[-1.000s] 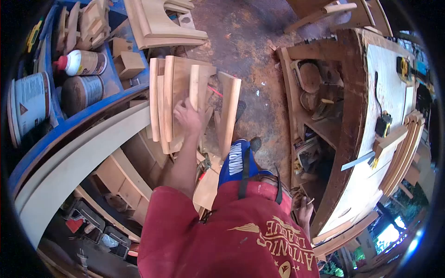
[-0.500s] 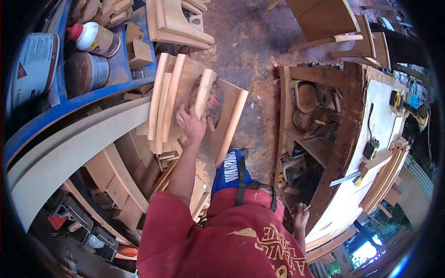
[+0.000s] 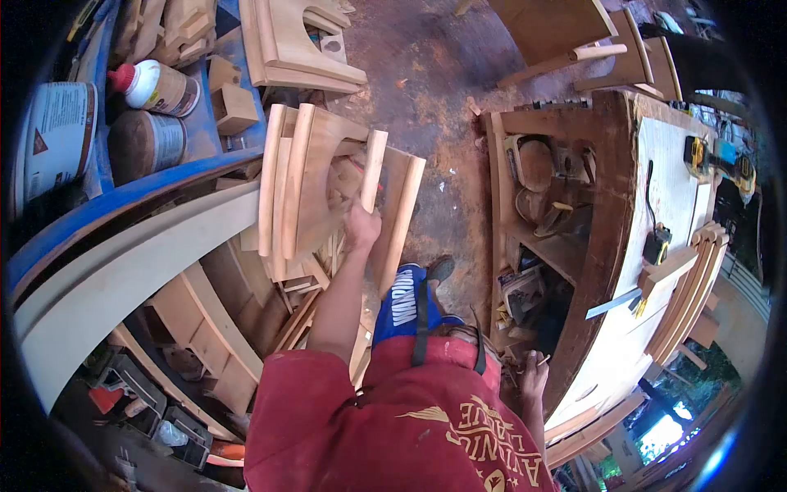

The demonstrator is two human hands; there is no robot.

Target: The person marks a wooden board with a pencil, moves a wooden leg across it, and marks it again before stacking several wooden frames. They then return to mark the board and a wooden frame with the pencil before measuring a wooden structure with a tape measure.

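Observation:
My left hand (image 3: 363,225) is closed around the lower end of a rounded wooden rail (image 3: 375,168), the edge of a curved wooden panel. That panel leans among several similar wooden panels (image 3: 316,176) with rounded edges, some on either side of it. Low at the right, my right hand (image 3: 534,375) pinches a thin white stick that looks like a cigarette (image 3: 543,359). It hangs beside the workbench, away from the panels.
On the blue shelf (image 3: 193,164) stand a red-capped glue bottle (image 3: 164,88) and tubs. The workbench (image 3: 607,238) at right carries a yellow-black drill (image 3: 697,156), a tape measure (image 3: 656,244) and curved wood strips. Wooden furniture parts (image 3: 557,37) stand on the floor ahead.
My left hand has slid from the panel's face down to the rail's lower end and closed on it. The rail has shifted slightly right and down. My right hand still pinches the stick.

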